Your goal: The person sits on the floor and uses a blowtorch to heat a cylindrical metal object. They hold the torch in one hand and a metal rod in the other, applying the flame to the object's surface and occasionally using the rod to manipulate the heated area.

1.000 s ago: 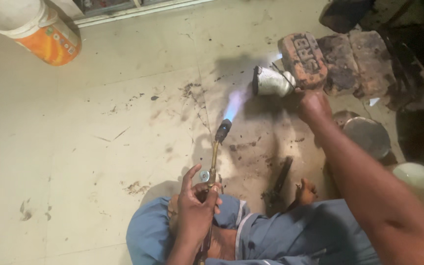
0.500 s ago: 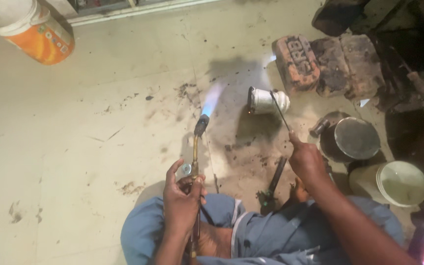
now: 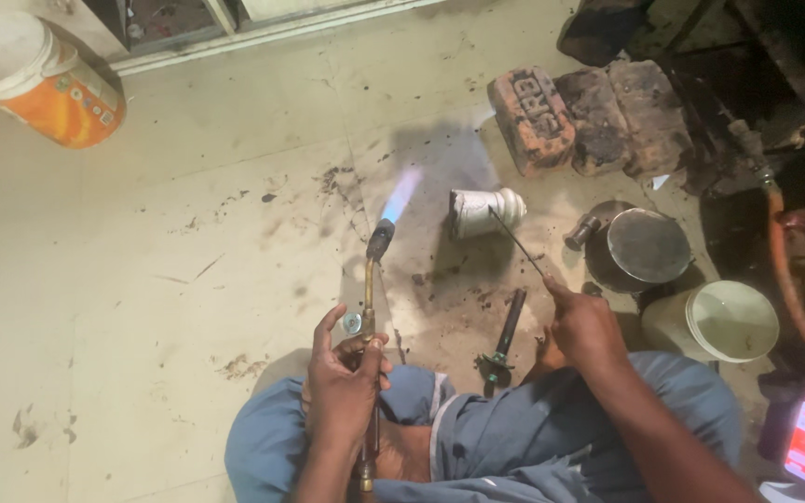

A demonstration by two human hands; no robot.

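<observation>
Torch: a brass gas torch [image 3: 368, 307] stands in front of the person's knees, its long axis running nearly straight away from the body; the dark nozzle points up the frame and slightly right, with a blue flame [image 3: 402, 193] leaning toward the white fitting.
Left hand: the left hand [image 3: 342, 391] is wrapped shut around the torch's lower stem, thumb up beside the valve.
Right hand: the right hand [image 3: 585, 326] pinches a thin dark rod [image 3: 517, 244] between its fingertips, fingers together on it.
Rod: slanted, its far tip up-left and touching, or just short of, the white fitting; the view is too coarse to tell.
White fitting: a short white cylinder [image 3: 483, 210] lies on its side on the floor, long axis left to right, below the bricks [image 3: 591, 115].
Containers: a metal pot [image 3: 647, 246] with its lid on, contents hidden; a white tub [image 3: 719, 323] lying tilted near the right knee, looks empty; an orange and white bucket [image 3: 37, 82], lidded, far left.
Floor: a dark valve tool [image 3: 505, 335] lies between the knees.
</observation>
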